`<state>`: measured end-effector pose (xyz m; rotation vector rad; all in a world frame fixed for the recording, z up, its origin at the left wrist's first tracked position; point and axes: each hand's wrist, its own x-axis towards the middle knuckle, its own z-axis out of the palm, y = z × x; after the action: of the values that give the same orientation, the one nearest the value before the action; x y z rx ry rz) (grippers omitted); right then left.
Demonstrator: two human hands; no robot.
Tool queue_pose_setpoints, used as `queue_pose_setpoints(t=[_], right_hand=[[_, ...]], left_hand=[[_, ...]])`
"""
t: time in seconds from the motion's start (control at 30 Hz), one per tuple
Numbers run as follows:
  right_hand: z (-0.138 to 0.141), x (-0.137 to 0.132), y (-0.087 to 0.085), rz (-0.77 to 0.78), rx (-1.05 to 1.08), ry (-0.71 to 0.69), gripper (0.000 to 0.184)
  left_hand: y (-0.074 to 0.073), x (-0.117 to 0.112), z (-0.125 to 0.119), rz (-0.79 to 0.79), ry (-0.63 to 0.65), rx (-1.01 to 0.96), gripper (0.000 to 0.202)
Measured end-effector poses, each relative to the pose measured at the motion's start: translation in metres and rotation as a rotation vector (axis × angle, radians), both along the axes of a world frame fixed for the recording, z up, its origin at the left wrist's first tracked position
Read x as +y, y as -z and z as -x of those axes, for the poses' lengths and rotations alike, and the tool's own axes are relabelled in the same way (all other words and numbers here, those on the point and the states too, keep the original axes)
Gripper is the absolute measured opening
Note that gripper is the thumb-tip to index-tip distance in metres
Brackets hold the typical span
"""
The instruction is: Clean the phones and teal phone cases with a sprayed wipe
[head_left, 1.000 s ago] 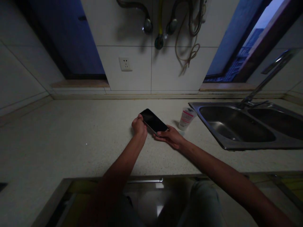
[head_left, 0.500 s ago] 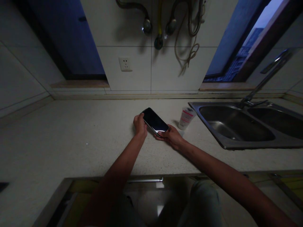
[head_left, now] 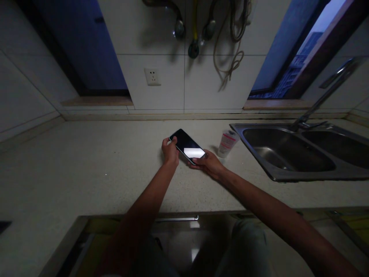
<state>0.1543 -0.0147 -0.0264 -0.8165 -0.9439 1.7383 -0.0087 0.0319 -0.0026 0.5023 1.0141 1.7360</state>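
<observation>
1 phone (head_left: 186, 144) — held between left hand (head_left: 170, 152) and right hand (head_left: 210, 164).

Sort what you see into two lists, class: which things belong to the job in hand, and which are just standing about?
In hand:
- phone, held at one end by the left hand and at the other by the right hand

Standing about:
- cup, on the counter
- sink
- tap
- socket
</observation>
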Motion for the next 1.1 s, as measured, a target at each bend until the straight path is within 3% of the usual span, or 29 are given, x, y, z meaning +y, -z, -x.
queue_pose_setpoints(t=[0.2, 0.57, 0.77, 0.97, 1.1], right_hand=[[-0.003, 0.002, -0.002, 0.034, 0.031, -0.080, 0.033], [0.001, 0.004, 0.009, -0.133, -0.116, 0.071, 0.043], [0.000, 0.000, 0.004, -0.097, -0.161, -0.041, 0.045], [0.000, -0.007, -0.002, -0.078, -0.278, -0.190, 0.044], [0.003, -0.010, 0.000, -0.128, -0.353, -0.241, 0.045]], left_hand=[[0.004, 0.012, 0.009, -0.014, -0.064, -0.082, 0.019], [0.011, 0.016, 0.009, -0.101, -0.005, -0.113, 0.027], [0.010, 0.015, 0.010, -0.081, -0.015, -0.073, 0.021], [0.005, 0.005, 0.005, 0.042, 0.008, 0.259, 0.022], [-0.001, -0.007, 0.000, 0.127, 0.039, 0.634, 0.077]])
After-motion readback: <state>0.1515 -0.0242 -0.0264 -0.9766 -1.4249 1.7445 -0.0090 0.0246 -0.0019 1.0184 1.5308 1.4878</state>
